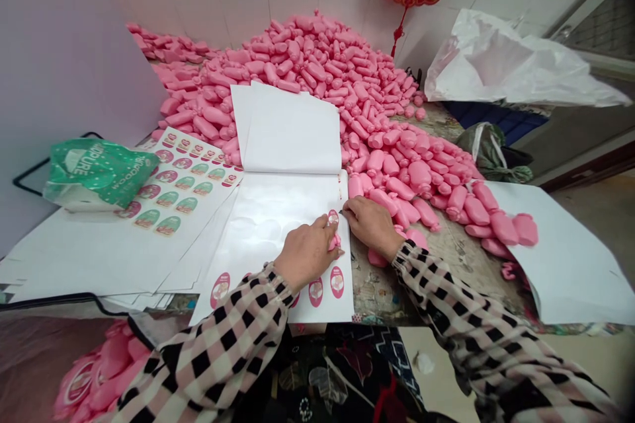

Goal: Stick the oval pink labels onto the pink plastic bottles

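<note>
My left hand (305, 252) is closed around a small pink bottle (336, 242), mostly hidden under the fingers, over a glossy white sticker sheet (262, 225). An oval pink sticker (333, 217) stands at the fingertips of both hands. My right hand (370, 225) rests on the sheet's right edge with fingers pinched toward that sticker. A few oval stickers (337, 281) remain along the sheet's near edge. A huge heap of pink bottles (337, 79) fills the table behind.
Left lies a sheet with pink and green oval stickers (181, 178), partly under a green plastic bag (99, 168). Blank white sheets (290, 129) lean on the heap. White paper (570, 258) lies right, a clear plastic bag (510, 63) behind. Labelled pink bottles (99, 370) lie lower left.
</note>
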Available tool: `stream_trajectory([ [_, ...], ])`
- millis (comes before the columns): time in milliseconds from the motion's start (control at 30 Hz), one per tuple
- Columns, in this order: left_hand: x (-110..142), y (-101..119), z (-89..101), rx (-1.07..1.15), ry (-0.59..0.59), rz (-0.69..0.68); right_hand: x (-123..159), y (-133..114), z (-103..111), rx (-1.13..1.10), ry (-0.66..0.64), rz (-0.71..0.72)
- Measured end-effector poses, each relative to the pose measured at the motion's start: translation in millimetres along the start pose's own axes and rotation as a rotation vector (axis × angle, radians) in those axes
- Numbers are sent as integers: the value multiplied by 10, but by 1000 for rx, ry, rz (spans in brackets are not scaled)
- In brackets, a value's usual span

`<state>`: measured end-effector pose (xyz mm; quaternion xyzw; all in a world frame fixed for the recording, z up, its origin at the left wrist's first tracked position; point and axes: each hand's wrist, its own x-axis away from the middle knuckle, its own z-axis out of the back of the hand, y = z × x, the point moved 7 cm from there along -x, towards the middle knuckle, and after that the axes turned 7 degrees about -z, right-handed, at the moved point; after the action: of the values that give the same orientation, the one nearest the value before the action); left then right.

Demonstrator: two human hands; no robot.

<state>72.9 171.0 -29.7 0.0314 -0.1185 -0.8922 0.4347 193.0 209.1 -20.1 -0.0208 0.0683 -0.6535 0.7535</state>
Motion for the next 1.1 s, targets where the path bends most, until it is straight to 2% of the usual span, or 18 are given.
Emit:
stream_trajectory([
  [200,12,9,-1,-2,14,-5,-39,53,-11,-78,-51,20],
  [433,26,23,6,-25,7,-14,-44,65,-6,-78,-44,9],
  [733,39,44,5,-5,-34,0,-39,40,11,-109,-113,48],
  [900,48,38,-10,-20,-10,-5,-54,40,26,-75,-73,10],
  [1100,54,36,-22,-47,22,-18,-86,71,-1,-127,-113,26],
])
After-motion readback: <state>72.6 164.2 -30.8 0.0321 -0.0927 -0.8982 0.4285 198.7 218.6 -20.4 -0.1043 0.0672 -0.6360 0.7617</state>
